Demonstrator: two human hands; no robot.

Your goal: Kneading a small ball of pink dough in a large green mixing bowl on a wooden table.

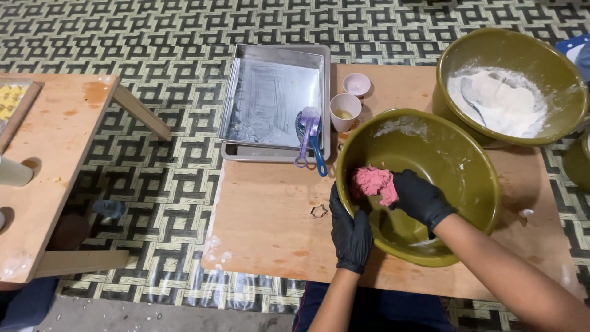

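— Two black-gloved hands were at the near olive-green bowl (467,203); what did each one do?

— The left hand (350,230) gripped the bowl's near rim, fingers curled together over the edge. The right hand (421,198) was inside, fingers bent and pressing on the pink dough (373,182), which sat against the bowl's left inner wall.

— How would that dough handle?

— Soft and light, I judged, and probably a bit tacky; its surface looked lumpy and crumbly, so it could break apart. Cupping it from below with the whole palm seemed safer than pinching.

— And beyond the bowl?

— A small metal cookie cutter (319,211) lay on the wooden board (264,227) just left of the left hand. Farther off, a purple and a blue utensil (309,141) rested on stacked metal trays (273,98), beside two small cups (347,104). At the far right stood a second olive bowl (553,67) holding white flour with a spoon in it.

— Any packages or labels?

— None that I could make out.
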